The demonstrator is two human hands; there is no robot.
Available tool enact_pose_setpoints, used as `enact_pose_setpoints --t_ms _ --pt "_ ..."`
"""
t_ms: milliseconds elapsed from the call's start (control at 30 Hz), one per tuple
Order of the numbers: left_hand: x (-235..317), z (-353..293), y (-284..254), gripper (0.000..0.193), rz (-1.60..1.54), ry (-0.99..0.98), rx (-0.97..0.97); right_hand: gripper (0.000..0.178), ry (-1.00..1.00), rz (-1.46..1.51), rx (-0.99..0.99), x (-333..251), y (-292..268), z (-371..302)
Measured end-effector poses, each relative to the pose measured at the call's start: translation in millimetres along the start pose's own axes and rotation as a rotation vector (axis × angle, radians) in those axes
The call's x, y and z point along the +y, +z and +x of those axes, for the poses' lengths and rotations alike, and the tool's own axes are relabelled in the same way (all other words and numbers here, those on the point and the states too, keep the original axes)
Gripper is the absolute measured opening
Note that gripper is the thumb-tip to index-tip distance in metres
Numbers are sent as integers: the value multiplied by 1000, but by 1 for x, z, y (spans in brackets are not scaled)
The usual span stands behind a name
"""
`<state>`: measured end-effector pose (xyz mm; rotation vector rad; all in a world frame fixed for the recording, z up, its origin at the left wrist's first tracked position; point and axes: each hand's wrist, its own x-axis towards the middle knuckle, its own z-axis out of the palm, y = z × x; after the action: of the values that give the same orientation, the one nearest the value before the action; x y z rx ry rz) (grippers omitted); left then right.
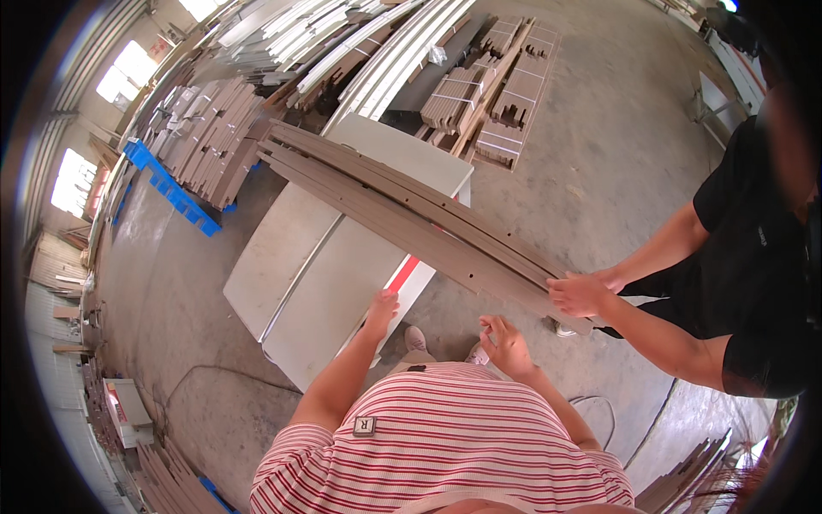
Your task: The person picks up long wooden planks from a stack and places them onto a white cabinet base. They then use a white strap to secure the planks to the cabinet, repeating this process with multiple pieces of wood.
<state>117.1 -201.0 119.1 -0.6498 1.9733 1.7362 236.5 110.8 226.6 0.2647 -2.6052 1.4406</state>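
Several long brown boards [402, 214] with small dark holes lie together across a white-topped table [300, 257], and their right ends reach past its edge. My left hand [383, 310] is closed at the table's near right edge, beside a red strip [401, 276]; whatever its fingers may hold is hidden. My right hand [507, 344] is raised in front of my body, fingers loosely bent and apart, holding nothing. It is below the boards and does not touch them. On the right, a co-worker's hands [580, 293] grip the boards' near end.
A co-worker in a black shirt [745, 257] stands at the right. Banded brown boards [201, 141] rest on a blue pallet [175, 195] at the left. More bundles [514, 103] and long white profiles [402, 60] lie beyond the table. A cable [201, 370] runs over the concrete floor.
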Motion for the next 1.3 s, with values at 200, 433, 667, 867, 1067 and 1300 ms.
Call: enact_pose_setpoints --t_ms 200,433,667,867,1067,1300 --pt "2 60 -35 25 -103 24 -118 45 86 -273 -33 -3 6 24" --pt "24 57 -51 41 -151 -30 -69 109 35 -644 -100 31 24 174" --pt "24 71 -84 54 -152 -53 -183 139 426 -868 -594 35 85 267" --pt "39 109 -85 57 -197 79 -251 144 418 -888 -592 31 106 261" --pt "122 135 -50 63 -387 107 -211 141 359 -997 -628 19 105 253" --pt "121 151 -52 62 -378 22 -262 137 328 -958 -554 16 108 241"
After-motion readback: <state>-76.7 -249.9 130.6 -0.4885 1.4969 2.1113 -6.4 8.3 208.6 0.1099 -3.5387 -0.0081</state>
